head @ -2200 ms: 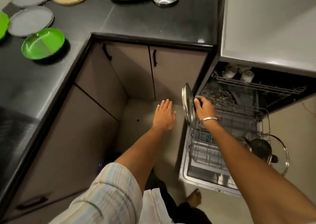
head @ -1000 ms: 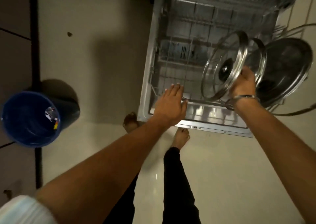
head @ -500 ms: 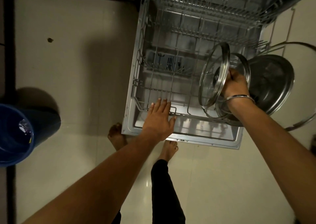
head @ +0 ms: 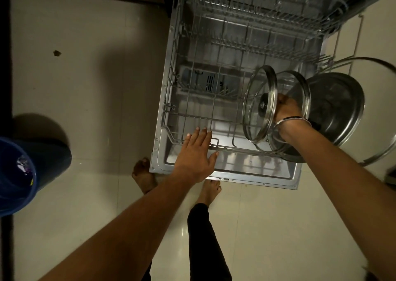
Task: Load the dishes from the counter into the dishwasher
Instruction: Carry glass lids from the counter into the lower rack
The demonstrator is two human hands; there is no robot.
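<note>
My right hand (head: 286, 109) grips a glass lid (head: 256, 111) with a steel rim by its knob, holding it upright on edge over the right side of the pulled-out lower rack (head: 192, 83) of the dishwasher. Just behind my hand stands a second glass lid (head: 300, 81), and beyond that a steel pot (head: 336, 107) tipped on its side. A larger steel-rimmed lid (head: 383, 150) leans at the far right. My left hand (head: 196, 154) lies flat with fingers spread on the rack's front rail, holding nothing.
The open dishwasher door (head: 235, 173) lies flat under the rack, above my bare feet (head: 144, 175). A blue bin (head: 17, 173) stands on the tiled floor at the left. The upper rack (head: 267, 4) sits at the top of view.
The view dropped from the counter down to the dishwasher. My right hand carried the lid lower into the rack's right side; my left hand came to rest on the front rail.
</note>
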